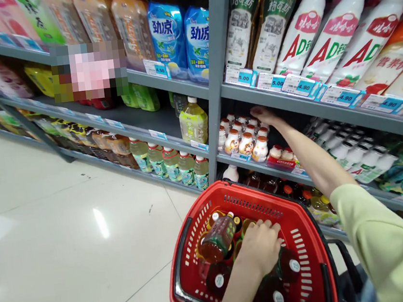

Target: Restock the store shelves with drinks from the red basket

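Note:
My left hand (261, 246) is down inside the red shopping basket (302, 241), its fingers curled over; what is beneath them is hidden. Beside it a drink bottle (217, 239) with a dark green label lies tilted on other bottles. More dark bottles, such as one with a white cap (219, 281), are around my wrist. My right arm reaches into the lower shelf, where my right hand (263, 115) is at the back edge of some small white milk-drink bottles (246, 143) with orange-red caps. Its fingers are mostly in shadow, so their grip is unclear.
Above my right arm, a shelf edge (289, 87) carries price tags and tall white bottles (340, 28). A grey upright (215, 81) divides the shelving. Packs of white bottles (349, 144) lie right of my forearm. Pale tiled floor (69, 234) extends to the left.

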`<state>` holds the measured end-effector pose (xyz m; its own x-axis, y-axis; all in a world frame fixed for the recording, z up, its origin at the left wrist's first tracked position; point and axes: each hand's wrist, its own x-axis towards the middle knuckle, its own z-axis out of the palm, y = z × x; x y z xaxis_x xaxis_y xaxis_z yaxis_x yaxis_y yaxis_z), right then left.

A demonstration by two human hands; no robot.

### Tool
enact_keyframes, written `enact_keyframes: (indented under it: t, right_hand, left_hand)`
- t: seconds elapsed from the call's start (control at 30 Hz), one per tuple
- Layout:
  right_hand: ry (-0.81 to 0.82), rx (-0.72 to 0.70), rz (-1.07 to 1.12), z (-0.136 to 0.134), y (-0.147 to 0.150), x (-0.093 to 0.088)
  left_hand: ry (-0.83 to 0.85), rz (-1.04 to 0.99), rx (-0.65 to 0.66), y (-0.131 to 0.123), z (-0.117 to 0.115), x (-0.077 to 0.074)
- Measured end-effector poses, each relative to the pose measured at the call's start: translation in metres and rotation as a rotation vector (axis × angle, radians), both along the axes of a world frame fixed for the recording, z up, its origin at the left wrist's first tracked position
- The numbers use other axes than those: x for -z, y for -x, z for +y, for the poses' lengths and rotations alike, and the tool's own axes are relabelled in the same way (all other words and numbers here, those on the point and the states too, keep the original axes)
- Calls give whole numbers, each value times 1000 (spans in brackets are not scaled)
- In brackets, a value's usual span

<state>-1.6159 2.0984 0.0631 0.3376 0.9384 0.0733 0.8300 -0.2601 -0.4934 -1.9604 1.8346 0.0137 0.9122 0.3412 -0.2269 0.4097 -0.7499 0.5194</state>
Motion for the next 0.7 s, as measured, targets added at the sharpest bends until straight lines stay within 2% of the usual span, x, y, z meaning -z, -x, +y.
enact_keyframes:
  t: [0.1, 0.27, 0.47, 0.7]
  right_hand:
    - [63, 1, -12, 5, -12, 4]
    - [117, -21, -11, 6, -17, 11]
    - [150, -106, -9, 1, -16, 3]
    - [131, -111, -3, -9, -11, -2]
  left_hand:
    - [-10, 21, -6, 2, -3, 2]
    - [-27, 58, 0, 1, -1, 6]
    - [-31, 61, 17, -2, 0, 7]
    - [-15, 77, 9, -3, 2, 4]
